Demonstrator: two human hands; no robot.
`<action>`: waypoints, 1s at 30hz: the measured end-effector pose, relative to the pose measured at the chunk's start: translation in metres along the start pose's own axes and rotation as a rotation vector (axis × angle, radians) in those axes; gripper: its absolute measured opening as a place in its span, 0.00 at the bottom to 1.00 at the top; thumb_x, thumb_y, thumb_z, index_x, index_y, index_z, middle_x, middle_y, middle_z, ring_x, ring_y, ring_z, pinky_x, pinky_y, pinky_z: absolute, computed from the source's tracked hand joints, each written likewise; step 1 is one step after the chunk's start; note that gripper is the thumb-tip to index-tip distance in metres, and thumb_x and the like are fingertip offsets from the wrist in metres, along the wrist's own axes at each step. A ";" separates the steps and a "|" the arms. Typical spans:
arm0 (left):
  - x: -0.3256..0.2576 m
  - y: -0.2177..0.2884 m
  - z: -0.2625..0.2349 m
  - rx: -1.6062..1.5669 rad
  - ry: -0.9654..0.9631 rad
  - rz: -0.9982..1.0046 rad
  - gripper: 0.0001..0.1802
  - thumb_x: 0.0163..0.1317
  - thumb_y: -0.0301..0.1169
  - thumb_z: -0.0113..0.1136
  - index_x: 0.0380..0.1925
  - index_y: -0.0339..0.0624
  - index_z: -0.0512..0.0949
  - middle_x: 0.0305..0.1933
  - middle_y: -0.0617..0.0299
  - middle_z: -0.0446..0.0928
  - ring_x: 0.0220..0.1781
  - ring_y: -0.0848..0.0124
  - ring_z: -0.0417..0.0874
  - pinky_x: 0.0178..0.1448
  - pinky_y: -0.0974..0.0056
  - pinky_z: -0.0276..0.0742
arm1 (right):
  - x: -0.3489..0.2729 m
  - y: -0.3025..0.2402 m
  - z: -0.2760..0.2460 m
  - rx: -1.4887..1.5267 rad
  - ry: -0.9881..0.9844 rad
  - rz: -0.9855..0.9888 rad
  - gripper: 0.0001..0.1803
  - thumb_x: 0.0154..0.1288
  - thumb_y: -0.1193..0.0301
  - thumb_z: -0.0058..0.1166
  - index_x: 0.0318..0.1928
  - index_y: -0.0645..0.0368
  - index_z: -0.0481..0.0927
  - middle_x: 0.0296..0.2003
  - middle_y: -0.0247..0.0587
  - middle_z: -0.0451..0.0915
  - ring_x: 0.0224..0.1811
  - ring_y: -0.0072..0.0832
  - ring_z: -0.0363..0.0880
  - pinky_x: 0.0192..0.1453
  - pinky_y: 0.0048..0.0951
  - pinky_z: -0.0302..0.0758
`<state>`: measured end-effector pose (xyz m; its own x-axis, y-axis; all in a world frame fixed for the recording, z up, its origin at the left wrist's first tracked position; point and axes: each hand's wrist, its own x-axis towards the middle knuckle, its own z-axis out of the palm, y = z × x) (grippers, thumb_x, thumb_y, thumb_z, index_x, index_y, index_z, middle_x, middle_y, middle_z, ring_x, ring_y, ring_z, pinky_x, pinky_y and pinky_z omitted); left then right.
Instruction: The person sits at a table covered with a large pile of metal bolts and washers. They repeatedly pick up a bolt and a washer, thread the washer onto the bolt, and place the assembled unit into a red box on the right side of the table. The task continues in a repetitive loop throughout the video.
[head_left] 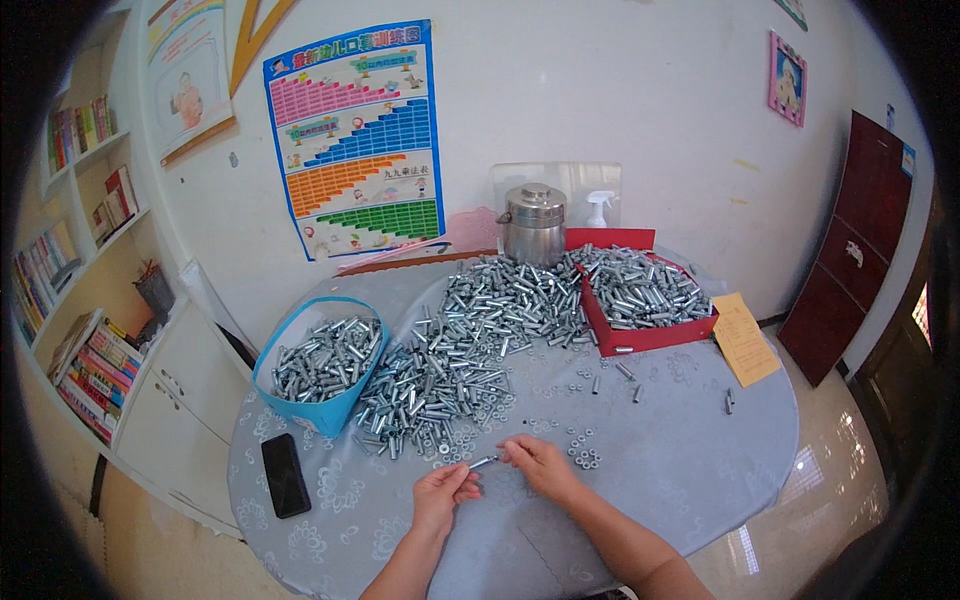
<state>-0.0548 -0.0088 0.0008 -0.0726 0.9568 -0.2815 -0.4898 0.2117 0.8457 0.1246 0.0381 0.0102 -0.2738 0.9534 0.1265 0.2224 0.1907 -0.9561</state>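
My left hand (440,495) is closed on a silvery anchor bolt (484,462), pinching it between thumb and fingers, with its free end pointing right. My right hand (540,468) is closed at that end of the bolt, fingertips pinched together. What they hold, if anything, is too small to make out. Just beyond both hands spreads a large heap of similar metal anchor bolts (440,385). Loose washers or nuts (584,452) lie beside my right hand, and more are scattered along the heap's near edge.
A blue bin (318,412) full of bolts stands left, a red box (655,338) of them at the back right. A black phone (286,476) lies at the left. A steel pot (534,225) and a spray bottle (598,208) stand behind; yellow paper (745,340) lies right.
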 end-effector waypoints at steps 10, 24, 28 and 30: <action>0.000 0.000 0.001 -0.008 0.064 0.011 0.08 0.58 0.27 0.55 0.36 0.33 0.75 0.30 0.54 0.78 0.23 0.74 0.78 0.28 0.71 0.78 | 0.001 0.010 -0.004 -0.041 -0.147 -0.028 0.20 0.67 0.59 0.41 0.38 0.63 0.78 0.29 0.40 0.79 0.34 0.25 0.77 0.41 0.24 0.72; -0.001 -0.002 0.003 -0.012 0.039 0.044 0.10 0.57 0.25 0.56 0.36 0.30 0.75 0.31 0.51 0.78 0.24 0.71 0.79 0.29 0.69 0.80 | -0.001 0.004 0.001 0.086 -0.138 0.006 0.16 0.64 0.61 0.47 0.41 0.61 0.76 0.29 0.37 0.78 0.30 0.22 0.74 0.36 0.25 0.70; -0.001 -0.004 0.005 0.028 0.006 0.036 0.10 0.57 0.25 0.56 0.37 0.30 0.75 0.30 0.53 0.78 0.24 0.72 0.79 0.29 0.69 0.79 | -0.003 0.010 0.005 0.045 -0.134 0.001 0.16 0.64 0.60 0.46 0.37 0.62 0.75 0.26 0.38 0.76 0.28 0.23 0.72 0.34 0.26 0.70; -0.004 -0.003 0.008 0.073 -0.022 0.093 0.09 0.57 0.24 0.56 0.37 0.30 0.75 0.30 0.53 0.78 0.25 0.71 0.79 0.30 0.69 0.80 | -0.003 0.001 0.000 -0.110 -0.164 0.014 0.16 0.64 0.59 0.45 0.35 0.61 0.75 0.25 0.39 0.76 0.27 0.26 0.73 0.34 0.28 0.70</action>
<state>-0.0459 -0.0115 0.0029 -0.0955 0.9769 -0.1912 -0.4176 0.1351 0.8985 0.1262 0.0355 0.0088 -0.4168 0.9070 0.0602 0.3256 0.2109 -0.9217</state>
